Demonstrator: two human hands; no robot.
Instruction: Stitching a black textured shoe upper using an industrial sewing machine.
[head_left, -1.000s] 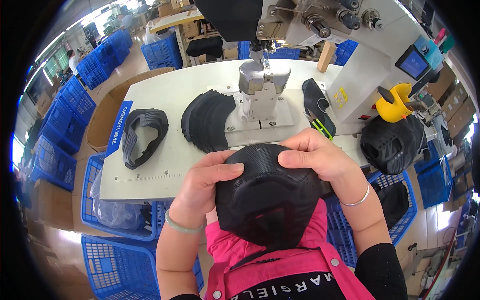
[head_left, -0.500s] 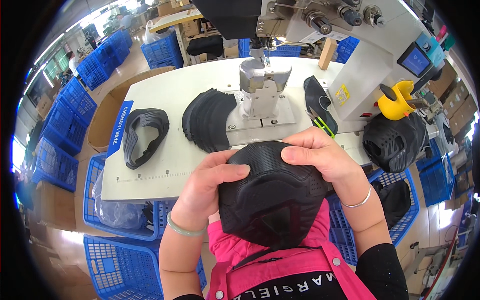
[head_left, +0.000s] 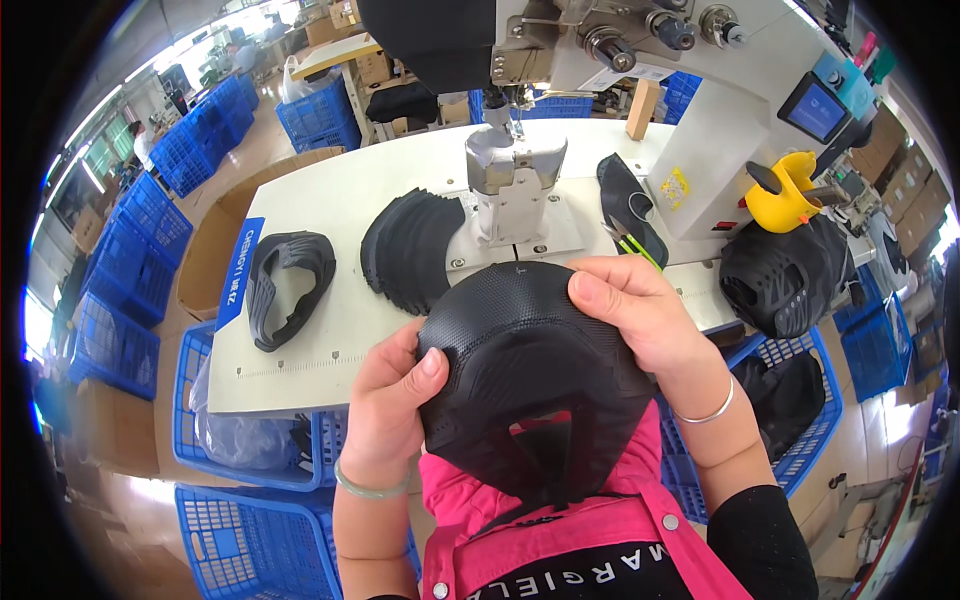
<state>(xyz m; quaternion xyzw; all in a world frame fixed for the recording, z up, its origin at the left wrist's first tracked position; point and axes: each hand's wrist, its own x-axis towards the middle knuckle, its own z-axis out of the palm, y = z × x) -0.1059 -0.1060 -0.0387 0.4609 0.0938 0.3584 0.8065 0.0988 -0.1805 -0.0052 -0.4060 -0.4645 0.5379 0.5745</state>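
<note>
Between my two hands is a black shoe upper (head_left: 520, 335), its rounded, textured toe end pointing toward the sewing machine. My left hand (head_left: 390, 400) grips its left edge, thumb on top. On the right edge, near the toe, my right hand (head_left: 640, 315) holds it the same way; the fingers beneath are hidden. Pink cloth shows through the upper's opening. Beyond the toe stands the machine's post (head_left: 513, 195). A stack of curved black pieces (head_left: 408, 245) lies left of the post, and a grey-black upper (head_left: 268, 300) rests farther left on the white table (head_left: 300, 375).
Green-handled snips (head_left: 632, 242) lie by a black piece (head_left: 620, 190) right of the post. A yellow cup (head_left: 785, 205) stands above piled black uppers (head_left: 785, 280). Blue crates (head_left: 245, 540) flank me below the table. The machine head (head_left: 580, 40) overhangs the back.
My hands have moved apart, my left thumb shifting toward the upper's left edge. The upper now looks flatter and broader, and its opening shows more pink. The whole view has shifted slightly.
</note>
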